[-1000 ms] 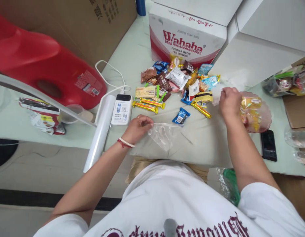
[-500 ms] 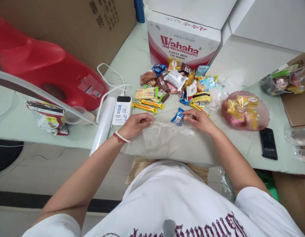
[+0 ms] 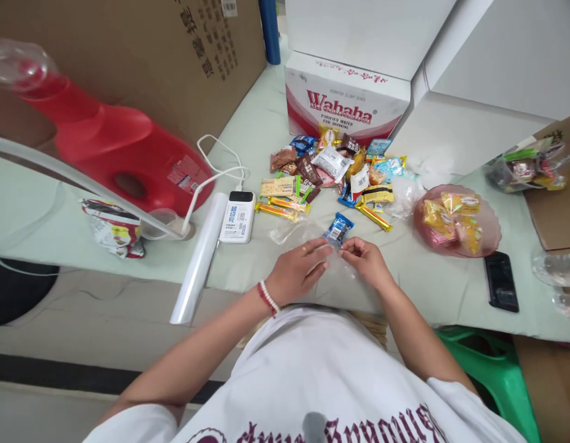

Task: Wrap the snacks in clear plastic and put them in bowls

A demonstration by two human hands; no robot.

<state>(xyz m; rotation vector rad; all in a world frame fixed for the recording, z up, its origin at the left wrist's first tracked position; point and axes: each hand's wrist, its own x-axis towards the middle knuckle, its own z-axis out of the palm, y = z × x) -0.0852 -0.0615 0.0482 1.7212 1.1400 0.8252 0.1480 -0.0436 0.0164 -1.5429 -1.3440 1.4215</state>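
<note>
A clear plastic bag (image 3: 292,231) is handled just right of the white power bank (image 3: 239,215).
The film is pressed flat by the left hand (image 3: 297,271), fingers laid close together, and its rim is pinched by the fingertips of the right hand (image 3: 365,261); the layers are likely best rubbed apart with small movements. Bare tablecloth (image 3: 428,283) lies farther right of the power bank, bounded by its near edge and the blue snack packet (image 3: 339,227).

Blue snack pkt (image 3: 338,229), clear bag (image 3: 289,232), pink dish (image 3: 490,239), red jug (image 3: 128,154), red/white box (image 3: 347,104).
</note>
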